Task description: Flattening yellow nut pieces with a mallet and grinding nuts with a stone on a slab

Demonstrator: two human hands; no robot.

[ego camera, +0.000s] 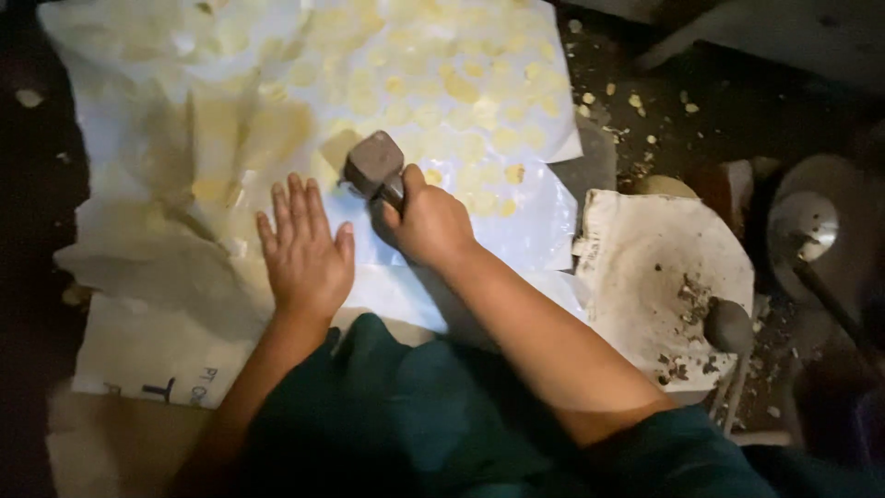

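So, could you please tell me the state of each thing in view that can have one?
Right hand: closed around the hammer's handle.
Hammer: held, head resting on the sheet.
Left hand: open, flat, palm down on the sheet.
Plastic sheet: spread out, dotted with flattened yellow discs.
Stone slab: dusty, scattered with dark crumbs.

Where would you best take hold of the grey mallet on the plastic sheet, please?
By its handle, from the near side, as the right hand does now: the blocky head of the mallet points away over the plastic sheet, leaving the short handle toward the person.
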